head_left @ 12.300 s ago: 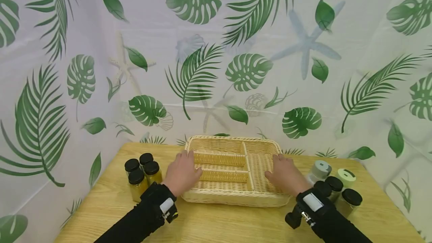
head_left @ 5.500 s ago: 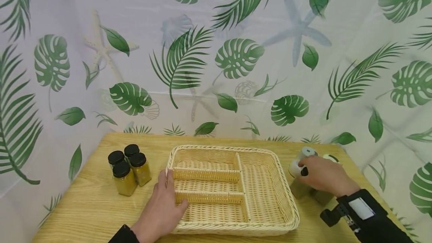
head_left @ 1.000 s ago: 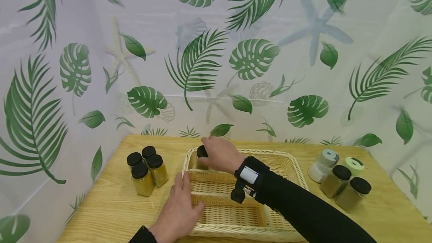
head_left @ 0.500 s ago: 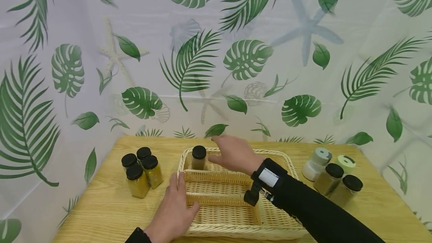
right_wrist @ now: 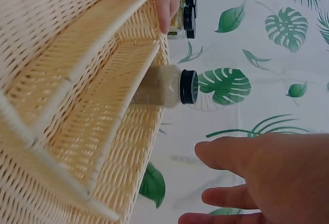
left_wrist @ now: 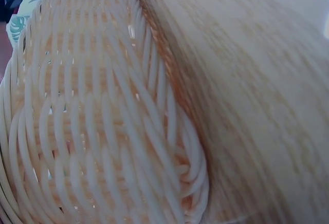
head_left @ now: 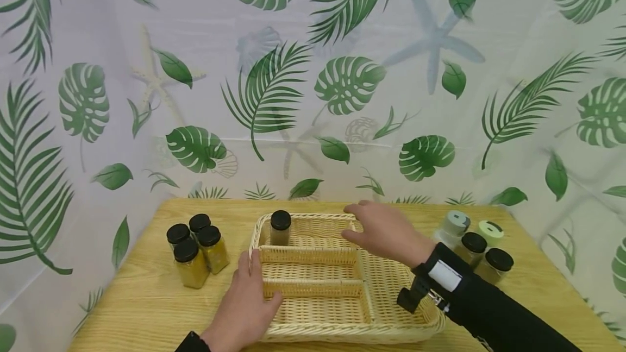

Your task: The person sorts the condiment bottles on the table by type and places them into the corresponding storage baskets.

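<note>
A divided wicker basket (head_left: 313, 333) lies on the table, with three narrow compartments on the left and one long one on the right. My left hand (head_left: 244, 300) holds its left rim, fingers outside and thumb inside. The left wrist view is filled by the woven outer wall (left_wrist: 87, 106). In the rear left compartment a black-lidded spice jar (head_left: 281, 230) stands upright in the left corner; its greyish contents show in the right wrist view. My right hand (head_left: 388, 230) hovers over the basket's rear right part, fingers spread, holding nothing.
Several black-lidded jars of yellow spice (head_left: 192, 270) stand left of the basket. Right of it, partly behind my right arm, are two dark spice jars (head_left: 498, 262), a grey-lidded jar (head_left: 456, 222) and a green-lidded jar (head_left: 490, 231). A leaf-patterned sheet hangs behind the table.
Over the last second my right hand has let go of the spice jar in the rear left compartment and drawn back to the right. My left hand has stayed on the rim.
</note>
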Action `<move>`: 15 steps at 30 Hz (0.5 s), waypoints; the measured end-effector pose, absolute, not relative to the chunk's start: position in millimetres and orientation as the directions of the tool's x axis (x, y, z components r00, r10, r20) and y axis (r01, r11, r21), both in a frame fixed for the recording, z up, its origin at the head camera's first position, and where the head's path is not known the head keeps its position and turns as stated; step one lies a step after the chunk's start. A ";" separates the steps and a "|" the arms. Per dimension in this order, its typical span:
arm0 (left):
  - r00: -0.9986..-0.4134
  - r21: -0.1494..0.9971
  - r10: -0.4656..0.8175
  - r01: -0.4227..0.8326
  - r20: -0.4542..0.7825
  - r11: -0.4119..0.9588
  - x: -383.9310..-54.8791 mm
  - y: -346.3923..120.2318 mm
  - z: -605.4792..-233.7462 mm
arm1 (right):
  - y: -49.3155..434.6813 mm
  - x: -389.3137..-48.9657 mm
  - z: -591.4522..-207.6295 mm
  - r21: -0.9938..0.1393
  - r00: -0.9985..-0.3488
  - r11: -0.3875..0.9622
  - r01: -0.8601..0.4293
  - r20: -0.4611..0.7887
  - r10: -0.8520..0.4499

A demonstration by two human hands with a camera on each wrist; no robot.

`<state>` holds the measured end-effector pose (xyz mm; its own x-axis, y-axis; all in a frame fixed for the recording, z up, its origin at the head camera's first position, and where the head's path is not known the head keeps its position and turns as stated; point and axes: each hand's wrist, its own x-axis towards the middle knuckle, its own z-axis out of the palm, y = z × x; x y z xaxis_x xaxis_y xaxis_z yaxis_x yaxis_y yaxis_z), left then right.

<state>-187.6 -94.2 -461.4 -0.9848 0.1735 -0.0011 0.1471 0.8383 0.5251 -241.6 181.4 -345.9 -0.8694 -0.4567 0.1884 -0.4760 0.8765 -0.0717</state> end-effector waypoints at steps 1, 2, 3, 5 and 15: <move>-0.985 0.525 0.173 0.148 0.002 0.838 -187.5 -94.4 -461.4 | 186.4 -240.1 -346.0 -0.073 -0.871 0.878 -0.473 0.190 -0.453; -0.985 0.526 0.174 0.152 0.006 0.837 -187.4 -94.4 -461.3 | 191.4 -238.8 -346.1 -0.077 -0.875 0.881 -0.466 0.190 -0.446; -0.985 0.526 0.175 0.153 0.009 0.837 -187.2 -94.6 -461.4 | 196.4 -237.5 -345.9 -0.089 -0.877 0.882 -0.462 0.191 -0.441; -0.985 0.527 0.174 0.154 0.012 0.836 -186.9 -94.8 -461.5 | 206.2 -235.1 -345.0 -0.104 -0.888 0.890 -0.443 0.186 -0.420; -0.984 0.533 0.177 0.148 -0.003 0.833 -188.0 -94.4 -459.9 | 254.0 -218.9 -336.8 -0.135 -0.943 0.938 -0.320 0.137 -0.303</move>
<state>-188.0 -94.4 -459.9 -0.9841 0.1774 -0.0033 0.1483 0.8327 0.5334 -218.9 254.0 -336.8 -0.9432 -0.3026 0.1369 -0.3203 0.9377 -0.1347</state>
